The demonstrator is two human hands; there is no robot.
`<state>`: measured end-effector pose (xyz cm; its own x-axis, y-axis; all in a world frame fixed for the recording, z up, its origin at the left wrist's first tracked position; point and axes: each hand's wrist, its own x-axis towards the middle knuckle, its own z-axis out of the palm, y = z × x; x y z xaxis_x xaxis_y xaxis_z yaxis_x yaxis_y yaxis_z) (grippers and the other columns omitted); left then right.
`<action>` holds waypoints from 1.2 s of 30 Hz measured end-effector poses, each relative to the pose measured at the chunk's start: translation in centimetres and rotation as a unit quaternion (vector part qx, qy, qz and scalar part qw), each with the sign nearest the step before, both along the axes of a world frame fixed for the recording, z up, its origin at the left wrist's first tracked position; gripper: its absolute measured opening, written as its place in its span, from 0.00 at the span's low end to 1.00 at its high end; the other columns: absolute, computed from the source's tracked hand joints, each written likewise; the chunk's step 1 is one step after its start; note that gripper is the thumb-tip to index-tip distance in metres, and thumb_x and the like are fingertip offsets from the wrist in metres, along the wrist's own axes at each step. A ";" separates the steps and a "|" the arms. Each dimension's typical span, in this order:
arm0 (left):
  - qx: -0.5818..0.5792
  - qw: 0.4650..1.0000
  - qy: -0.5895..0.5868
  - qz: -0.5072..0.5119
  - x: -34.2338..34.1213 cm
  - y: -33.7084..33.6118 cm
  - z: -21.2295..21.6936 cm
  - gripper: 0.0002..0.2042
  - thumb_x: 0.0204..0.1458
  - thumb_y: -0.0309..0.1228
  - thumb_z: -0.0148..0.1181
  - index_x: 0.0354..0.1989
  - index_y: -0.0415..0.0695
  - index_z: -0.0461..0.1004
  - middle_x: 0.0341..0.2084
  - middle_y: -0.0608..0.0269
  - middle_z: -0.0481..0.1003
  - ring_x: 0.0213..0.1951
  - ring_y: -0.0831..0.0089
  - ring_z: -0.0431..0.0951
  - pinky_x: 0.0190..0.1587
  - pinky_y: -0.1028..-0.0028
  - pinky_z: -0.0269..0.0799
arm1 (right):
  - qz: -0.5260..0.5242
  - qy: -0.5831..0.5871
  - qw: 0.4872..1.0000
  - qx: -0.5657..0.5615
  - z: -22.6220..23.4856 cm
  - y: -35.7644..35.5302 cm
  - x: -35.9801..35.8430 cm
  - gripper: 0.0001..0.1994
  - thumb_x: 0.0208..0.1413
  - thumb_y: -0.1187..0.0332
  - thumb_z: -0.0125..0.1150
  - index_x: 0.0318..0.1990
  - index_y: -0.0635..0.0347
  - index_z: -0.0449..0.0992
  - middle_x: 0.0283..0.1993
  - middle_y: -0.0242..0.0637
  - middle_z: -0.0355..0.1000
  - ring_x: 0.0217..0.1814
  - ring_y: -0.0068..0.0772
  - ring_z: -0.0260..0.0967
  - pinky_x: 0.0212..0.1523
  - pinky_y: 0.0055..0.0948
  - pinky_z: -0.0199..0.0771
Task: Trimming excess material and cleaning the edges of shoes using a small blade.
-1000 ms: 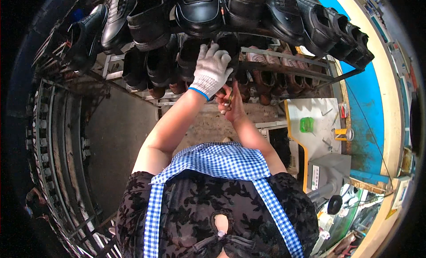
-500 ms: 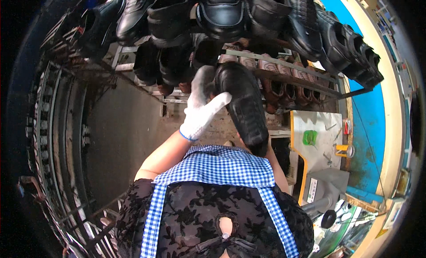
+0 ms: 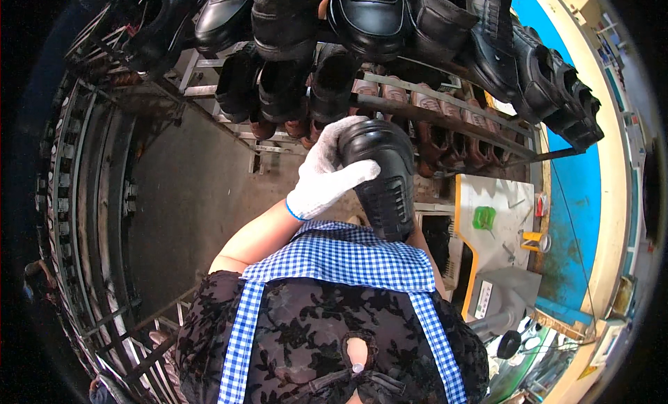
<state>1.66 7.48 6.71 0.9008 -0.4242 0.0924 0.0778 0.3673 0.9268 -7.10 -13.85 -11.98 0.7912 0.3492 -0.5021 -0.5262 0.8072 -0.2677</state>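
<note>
Where the black shoe (image 3: pixel 390 167) hangs in the air between apron (image 3: pixel 348 258) and rack (image 3: pixel 202 91), its long axis runs away from the body, toe pointing outward and leaning slightly left, laces facing up. The gloved left hand (image 3: pixel 327 171) is the nearer one to the toe, coming from its left: the thumb (image 3: pixel 362 171) lies across the upper and the fingers bend round the toe, parted only by the shoe's own thickness. The right forearm (image 3: pixel 428 254) leads up behind the heel end; its hand is hidden there, so I cannot tell its grip. Beyond the toe, more shoes line the rack; to the right stands a white table (image 3: pixel 497 244) with a green tray (image 3: pixel 483 217).
</note>
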 end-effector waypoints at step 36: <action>0.409 0.895 0.098 0.150 2.0 10.3 -17.2 0.25 0.53 0.41 0.63 0.57 0.42 0.70 0.49 0.56 0.76 0.52 0.69 0.75 0.55 0.70 0.70 | -0.164 -0.065 0.983 -0.053 3.5 -0.2 11.6 0.32 0.60 0.36 0.42 0.49 0.58 0.74 0.62 0.51 0.66 0.13 0.13 0.53 0.09 0.13 0.50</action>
